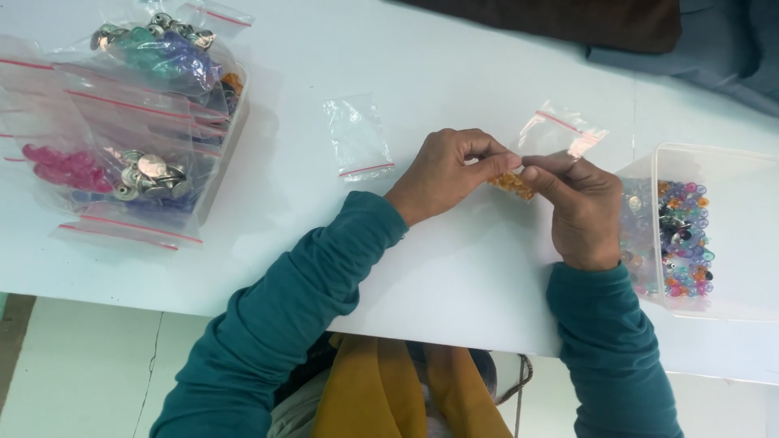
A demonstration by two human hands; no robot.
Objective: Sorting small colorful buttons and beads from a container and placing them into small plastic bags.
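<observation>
Teal sleeves (pixel 308 292) lead to the left hand (pixel 446 170) and right hand (pixel 580 207), each grip pinched on a small clear bag (pixel 560 134) of orange beads (pixel 511 185) held over the counter (pixel 454 268). The film looks light, limp and slippery; best held along the sealed strip.

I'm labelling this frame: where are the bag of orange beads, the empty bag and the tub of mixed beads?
bag of orange beads (pixel 511 185), head view, on the beads between both hands.
empty bag (pixel 358 136), head view, its middle.
tub of mixed beads (pixel 734 158), head view, its bare wall.
</observation>
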